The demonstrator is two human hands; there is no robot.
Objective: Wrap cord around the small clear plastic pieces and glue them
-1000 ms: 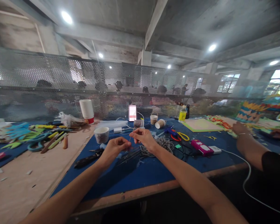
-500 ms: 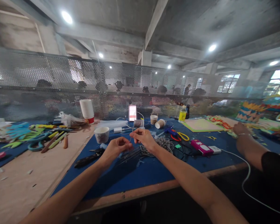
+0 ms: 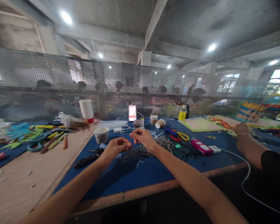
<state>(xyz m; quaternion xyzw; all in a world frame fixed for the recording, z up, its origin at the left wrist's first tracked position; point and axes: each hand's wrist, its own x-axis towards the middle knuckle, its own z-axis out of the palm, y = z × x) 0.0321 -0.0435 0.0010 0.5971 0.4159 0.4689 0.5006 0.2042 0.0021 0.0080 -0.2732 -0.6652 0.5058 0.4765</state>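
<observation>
**Two hands, one fine strand, over a crowded blue mat**

Both hands are up above the blue mat (image 3: pixel 154 171), almost meeting. The left hand (image 3: pixel 114 148) has its fingers curled in, pinching the lower end of a thin wire (image 3: pixel 131 138); the right hand (image 3: pixel 142 138) pinches the upper end between thumb and forefinger. The strand is so fine that I can't tell exactly where each pinch ends. It hangs just above a bundle of dark straight rods (image 3: pixel 130 153) and a grey coiled heap (image 3: pixel 162 143) lying on the mat.

Counting around: one paper cup (image 3: pixel 101 134) just left of the hands, one stack of white cups (image 3: pixel 86 111) further back, two small cups (image 3: pixel 153 119) behind, one of them tipped on its side. One lit phone (image 3: pixel 132 112) stands upright, with one spool (image 3: pixel 138 123) in front of it. One yellow bottle (image 3: pixel 182 114), one pair of yellow-handled scissors (image 3: pixel 180 136), one pink device (image 3: pixel 202 147). At right, a co-worker's hand (image 3: pixel 241 129) rests on coloured paper.
</observation>
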